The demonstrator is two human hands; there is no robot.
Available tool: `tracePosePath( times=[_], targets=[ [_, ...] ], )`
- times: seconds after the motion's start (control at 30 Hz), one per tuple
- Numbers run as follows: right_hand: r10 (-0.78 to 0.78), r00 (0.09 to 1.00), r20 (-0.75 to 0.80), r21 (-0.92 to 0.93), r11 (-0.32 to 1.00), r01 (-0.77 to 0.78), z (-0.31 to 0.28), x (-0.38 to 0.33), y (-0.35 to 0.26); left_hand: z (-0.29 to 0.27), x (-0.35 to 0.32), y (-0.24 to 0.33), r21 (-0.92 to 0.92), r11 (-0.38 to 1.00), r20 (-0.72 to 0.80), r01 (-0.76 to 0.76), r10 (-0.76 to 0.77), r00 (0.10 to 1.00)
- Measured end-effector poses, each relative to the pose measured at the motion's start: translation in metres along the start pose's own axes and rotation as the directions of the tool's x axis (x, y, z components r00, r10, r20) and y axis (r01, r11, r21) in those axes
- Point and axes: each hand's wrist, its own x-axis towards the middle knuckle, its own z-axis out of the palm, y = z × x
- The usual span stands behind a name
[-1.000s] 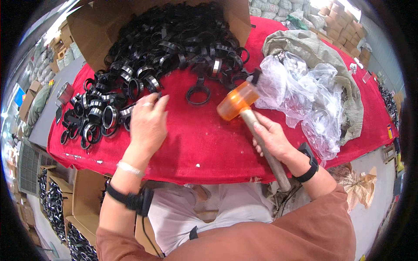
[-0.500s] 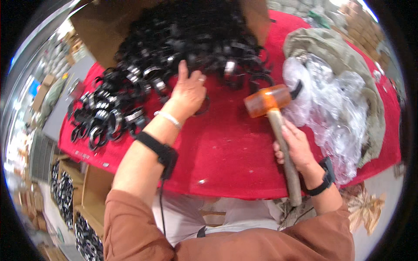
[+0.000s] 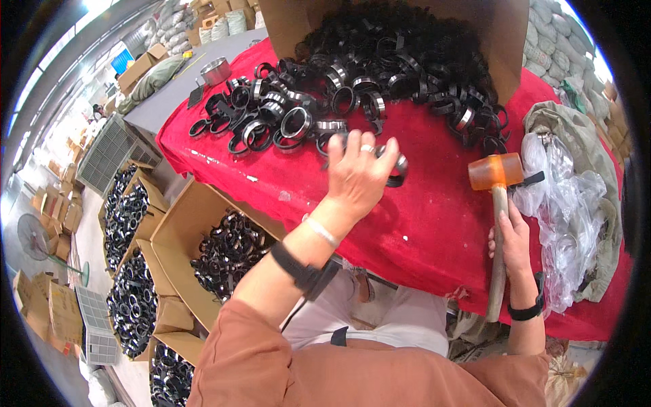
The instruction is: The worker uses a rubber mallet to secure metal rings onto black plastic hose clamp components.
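Good handling here probably means pinching the ring point(image 3: 400, 171) by its rim with a light, sure grip, lifting it clear of the loose rings point(image 3: 296, 124) so none hooks along, and having the mallet point(image 3: 499, 203) well away from the left fingers, its head steady and its handle held loosely enough to turn. The left hand point(image 3: 357, 175) is above the near part of the red-covered bench point(image 3: 441, 210), its fingers bent and seemingly closed over the ring, which shows beside the thumb; blur hides the exact contact. The right hand point(image 3: 512, 241) is wrapped round the mallet's wooden handle, the orange head beyond it, just beside the plastic bags point(image 3: 568, 210). The two hands are well apart, with bare red cloth between them.
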Motion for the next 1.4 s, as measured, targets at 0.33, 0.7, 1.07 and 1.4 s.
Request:
tracePosePath(
  times=[0.33,0.7,1.07,1.4],
  targets=[
    [-0.097,0.955,0.281,0.027,0.995,0.093,0.087,-0.064,-0.020,-0.053,-0.110,0.022,-0.299,0.942,0.209,0.151,-0.090,0.974],
    [-0.240,0.936,0.256,-0.241,0.922,0.303,0.107,-0.068,0.002,-0.058,-0.137,0.029,-0.491,0.229,0.592,0.841,-0.620,0.515],
    [-0.308,0.903,0.301,-0.272,0.879,0.391,0.097,-0.082,-0.007,-0.050,-0.122,0.016,-0.260,-0.418,0.962,0.871,-0.187,0.198],
    [-0.380,0.842,0.382,-0.503,0.679,0.535,0.083,-0.116,-0.005,-0.047,-0.123,0.024,-0.325,-0.448,0.941,0.833,-0.240,0.239]
  ],
)
